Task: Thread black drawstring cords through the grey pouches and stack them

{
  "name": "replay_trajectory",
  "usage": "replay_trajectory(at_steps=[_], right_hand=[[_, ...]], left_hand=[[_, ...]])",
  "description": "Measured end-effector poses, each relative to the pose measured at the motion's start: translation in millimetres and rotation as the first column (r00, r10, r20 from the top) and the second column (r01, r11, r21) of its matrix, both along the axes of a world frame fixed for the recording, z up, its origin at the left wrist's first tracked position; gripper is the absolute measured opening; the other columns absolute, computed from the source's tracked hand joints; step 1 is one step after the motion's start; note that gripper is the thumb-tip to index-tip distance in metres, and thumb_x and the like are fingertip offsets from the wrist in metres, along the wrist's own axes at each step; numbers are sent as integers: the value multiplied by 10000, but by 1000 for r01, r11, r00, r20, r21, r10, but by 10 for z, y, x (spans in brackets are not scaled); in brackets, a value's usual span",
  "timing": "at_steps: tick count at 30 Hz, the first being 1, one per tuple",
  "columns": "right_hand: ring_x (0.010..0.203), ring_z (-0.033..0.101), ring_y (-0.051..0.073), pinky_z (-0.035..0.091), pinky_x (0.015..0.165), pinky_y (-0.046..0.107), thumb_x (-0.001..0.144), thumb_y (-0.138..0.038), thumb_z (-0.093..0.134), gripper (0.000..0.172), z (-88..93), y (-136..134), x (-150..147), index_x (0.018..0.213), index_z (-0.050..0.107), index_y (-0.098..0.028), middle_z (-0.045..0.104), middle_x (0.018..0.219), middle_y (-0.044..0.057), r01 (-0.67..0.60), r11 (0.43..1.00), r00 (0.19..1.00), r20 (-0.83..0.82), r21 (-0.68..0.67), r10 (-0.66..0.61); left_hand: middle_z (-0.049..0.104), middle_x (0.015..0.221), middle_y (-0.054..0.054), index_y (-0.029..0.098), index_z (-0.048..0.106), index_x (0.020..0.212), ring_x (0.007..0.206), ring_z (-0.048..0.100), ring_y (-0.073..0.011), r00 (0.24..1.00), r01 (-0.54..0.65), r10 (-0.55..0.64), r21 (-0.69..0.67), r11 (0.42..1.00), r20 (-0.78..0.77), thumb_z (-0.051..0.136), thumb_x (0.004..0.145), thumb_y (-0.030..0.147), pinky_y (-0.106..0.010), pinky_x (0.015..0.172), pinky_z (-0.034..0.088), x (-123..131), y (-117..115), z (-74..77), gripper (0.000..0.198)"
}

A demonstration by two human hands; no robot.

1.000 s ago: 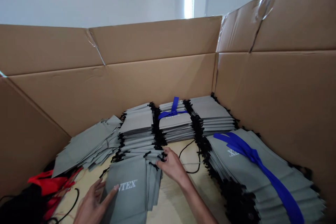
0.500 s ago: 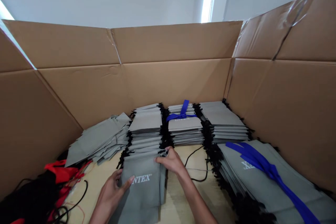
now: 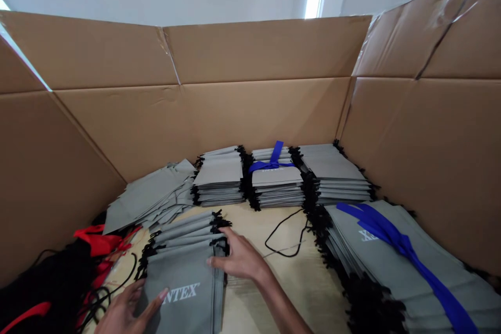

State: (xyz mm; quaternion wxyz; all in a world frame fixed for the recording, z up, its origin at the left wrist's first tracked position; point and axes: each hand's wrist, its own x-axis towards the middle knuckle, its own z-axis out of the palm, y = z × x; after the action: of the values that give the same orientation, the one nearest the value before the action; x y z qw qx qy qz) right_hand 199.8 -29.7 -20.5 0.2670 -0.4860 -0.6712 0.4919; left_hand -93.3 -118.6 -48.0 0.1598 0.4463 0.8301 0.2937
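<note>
A stack of grey drawstring bags [image 3: 178,271] with white lettering and black cord ends lies at the front of the tabletop. My left hand [image 3: 133,308] grips its left edge, thumb on top beside the lettering. At the upper right edge, my right hand [image 3: 239,255] pinches the same stack, with its thumb on the top bag and its other fingers partly hidden. Behind them stands another pile of grey bags [image 3: 219,172], apart from the held one. Next to that pile is a bundle [image 3: 276,180] with a blue ribbon across it.
Tall cardboard walls [image 3: 258,115] enclose the back and sides. Loose grey pieces [image 3: 152,193] lie at the left, near black and red fabric [image 3: 96,240]. More bags [image 3: 332,167] fill the back right; a ribbon-tied stack [image 3: 391,261] sits at front right. A black cord [image 3: 284,253] lies mid-table.
Both hands have drawn the held stack of bags toward me and to the left, away from the pile behind. A gap of bare tabletop now separates the two.
</note>
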Motion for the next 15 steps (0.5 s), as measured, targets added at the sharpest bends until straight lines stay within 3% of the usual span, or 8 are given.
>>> replay_trajectory(at_steps=[3,7,11,15], right_hand=[[1178,754,328,571,1059,446,803,-438,883,851,-47,-72,85,1584,603,-250,729,1470,135,-24,1000,998,-61,-17,23],[945,758,231,600,960,399,904,-402,776,655,-172,-218,312,1523,633,-242,706,1459,138,109,994,989,-104,18,-107],[990,749,239,587,949,384,997,-412,634,469,-280,-387,515,1419,678,-213,751,1289,138,200,974,969,-169,103,-181],[979,736,261,585,902,382,1034,-509,586,418,-395,-521,657,1283,732,-207,770,1083,112,258,957,950,-218,131,-226]], left_hand=[[859,1073,-195,265,671,1002,1104,802,-512,1000,11,-11,-72,997,0,672,565,755,-571,960,657,7,-64,162,657],[810,1239,-267,232,666,1050,1114,781,-526,996,28,-38,-116,993,-80,549,613,780,-623,1005,616,89,-104,255,710],[765,1253,-297,178,684,1150,1181,728,-539,955,40,-50,-39,998,-293,427,744,782,-646,1048,562,149,-140,197,772],[732,1303,-286,166,667,1225,1252,668,-529,895,117,-59,105,988,-443,372,844,749,-656,1088,510,297,-126,231,756]])
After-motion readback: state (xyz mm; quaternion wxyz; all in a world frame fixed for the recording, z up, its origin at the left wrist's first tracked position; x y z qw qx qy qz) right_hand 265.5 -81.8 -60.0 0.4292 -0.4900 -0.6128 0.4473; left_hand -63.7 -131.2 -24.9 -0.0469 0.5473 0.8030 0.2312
